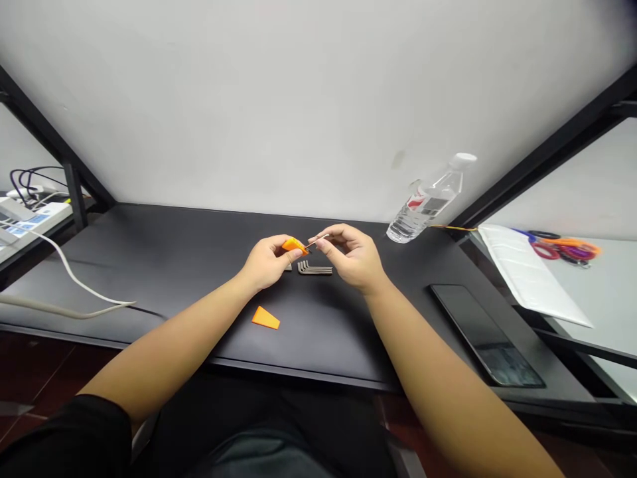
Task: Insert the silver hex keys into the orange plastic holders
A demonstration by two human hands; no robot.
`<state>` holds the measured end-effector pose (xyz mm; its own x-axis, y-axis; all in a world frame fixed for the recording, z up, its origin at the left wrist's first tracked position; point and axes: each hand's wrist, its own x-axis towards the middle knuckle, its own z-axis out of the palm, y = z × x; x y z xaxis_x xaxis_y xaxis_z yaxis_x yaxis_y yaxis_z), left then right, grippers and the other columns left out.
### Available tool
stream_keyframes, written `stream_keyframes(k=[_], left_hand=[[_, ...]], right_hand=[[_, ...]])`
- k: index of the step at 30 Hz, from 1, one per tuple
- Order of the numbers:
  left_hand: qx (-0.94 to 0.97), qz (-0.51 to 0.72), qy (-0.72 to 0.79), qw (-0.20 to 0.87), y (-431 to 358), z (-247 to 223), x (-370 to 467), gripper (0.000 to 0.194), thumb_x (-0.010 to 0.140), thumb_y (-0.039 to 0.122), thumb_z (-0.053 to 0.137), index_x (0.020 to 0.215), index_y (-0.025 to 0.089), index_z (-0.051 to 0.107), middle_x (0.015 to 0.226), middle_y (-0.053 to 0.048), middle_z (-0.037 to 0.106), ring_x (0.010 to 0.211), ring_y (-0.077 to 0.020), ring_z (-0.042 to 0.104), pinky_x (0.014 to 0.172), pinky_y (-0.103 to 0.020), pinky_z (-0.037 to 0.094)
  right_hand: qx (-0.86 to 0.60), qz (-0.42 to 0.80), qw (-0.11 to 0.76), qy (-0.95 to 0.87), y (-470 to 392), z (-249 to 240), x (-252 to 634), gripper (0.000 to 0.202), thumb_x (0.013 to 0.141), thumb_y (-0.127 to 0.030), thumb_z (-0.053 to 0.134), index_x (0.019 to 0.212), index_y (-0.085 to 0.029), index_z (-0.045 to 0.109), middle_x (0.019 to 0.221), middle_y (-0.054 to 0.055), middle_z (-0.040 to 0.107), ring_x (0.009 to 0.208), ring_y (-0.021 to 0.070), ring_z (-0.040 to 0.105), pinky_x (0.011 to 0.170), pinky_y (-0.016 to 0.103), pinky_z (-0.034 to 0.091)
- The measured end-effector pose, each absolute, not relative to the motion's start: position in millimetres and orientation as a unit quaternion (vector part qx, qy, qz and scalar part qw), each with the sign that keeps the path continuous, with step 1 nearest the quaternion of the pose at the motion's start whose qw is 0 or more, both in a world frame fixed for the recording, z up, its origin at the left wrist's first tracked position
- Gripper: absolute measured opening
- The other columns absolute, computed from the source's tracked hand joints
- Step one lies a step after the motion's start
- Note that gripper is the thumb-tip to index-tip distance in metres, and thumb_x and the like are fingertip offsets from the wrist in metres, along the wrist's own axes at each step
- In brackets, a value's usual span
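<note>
My left hand (269,263) is closed around an orange hex key holder (294,245), thumb on its near side. My right hand (352,256) pinches a small hex key (317,241) between thumb and fingertips; the key's far end meets the holder's right edge, and whether it sits in a hole is too small to tell. Below the hands, several L-shaped hex keys (315,270) lie side by side on the black table (199,265). Nearer to me lies a flat orange tapered piece (265,317). Part of something pale shows under my left fingers.
A water bottle (428,199) stands at the back right. A dark tablet-like device (486,334) lies on the right, near a white padded envelope (530,272) and coloured tape rolls (567,249). White cables (74,282) cross the left side beside a power strip (37,222).
</note>
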<state>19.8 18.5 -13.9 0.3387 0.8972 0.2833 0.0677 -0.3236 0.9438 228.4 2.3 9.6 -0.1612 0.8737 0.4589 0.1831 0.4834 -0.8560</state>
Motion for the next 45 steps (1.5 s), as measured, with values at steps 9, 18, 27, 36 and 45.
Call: stream_keyframes(k=[9, 18, 27, 36, 45], left_hand=[[0.683, 0.442, 0.37, 0.449, 19, -13, 20, 0.031, 0.085, 0.047, 0.072, 0.096, 0.017, 0.075, 0.098, -0.008, 0.076, 0.092, -0.0214, 0.07, 0.086, -0.034, 0.055], [0.676, 0.448, 0.361, 0.46, 18, -12, 20, 0.034, 0.084, 0.048, 0.073, 0.095, 0.017, 0.076, 0.097, -0.007, 0.076, 0.091, -0.0215, 0.07, 0.086, -0.035, 0.055], [0.69, 0.42, 0.393, 0.438, 18, -12, 18, 0.032, 0.084, 0.047, 0.072, 0.094, 0.017, 0.075, 0.089, -0.005, 0.074, 0.082, -0.0197, 0.067, 0.08, -0.033, 0.052], [0.729, 0.377, 0.402, 0.406, 19, -15, 15, 0.023, 0.087, 0.04, 0.067, 0.092, 0.019, 0.073, 0.081, -0.003, 0.071, 0.075, -0.0176, 0.065, 0.075, -0.03, 0.051], [0.705, 0.403, 0.421, 0.404, 24, -18, 14, 0.021, 0.087, 0.036, 0.068, 0.099, 0.02, 0.074, 0.099, -0.006, 0.077, 0.087, -0.0202, 0.071, 0.085, -0.034, 0.054]], right_hand=[[-0.381, 0.363, 0.532, -0.664, 0, 8, 223, 0.027, 0.085, -0.046, 0.076, 0.096, -0.022, 0.067, 0.102, 0.009, 0.079, 0.092, 0.0241, 0.075, 0.088, 0.043, 0.062], [-0.422, 0.251, 0.485, -0.724, 0, 11, 224, 0.021, 0.091, -0.042, 0.069, 0.094, -0.022, 0.075, 0.093, 0.005, 0.079, 0.087, 0.0225, 0.074, 0.087, 0.039, 0.058], [-0.43, 0.167, 0.385, -0.799, 2, 18, 237, 0.02, 0.094, -0.034, 0.064, 0.091, -0.024, 0.08, 0.095, 0.003, 0.08, 0.089, 0.0219, 0.074, 0.082, 0.033, 0.054], [-0.448, 0.138, 0.229, -0.853, 3, 13, 228, 0.024, 0.099, -0.03, 0.05, 0.095, -0.021, 0.072, 0.1, 0.008, 0.076, 0.088, 0.0218, 0.067, 0.076, 0.033, 0.048], [-0.496, 0.171, 0.098, -0.846, 19, -1, 250, 0.031, 0.082, -0.046, 0.072, 0.103, -0.023, 0.073, 0.104, 0.009, 0.071, 0.092, 0.0241, 0.064, 0.077, 0.033, 0.047]])
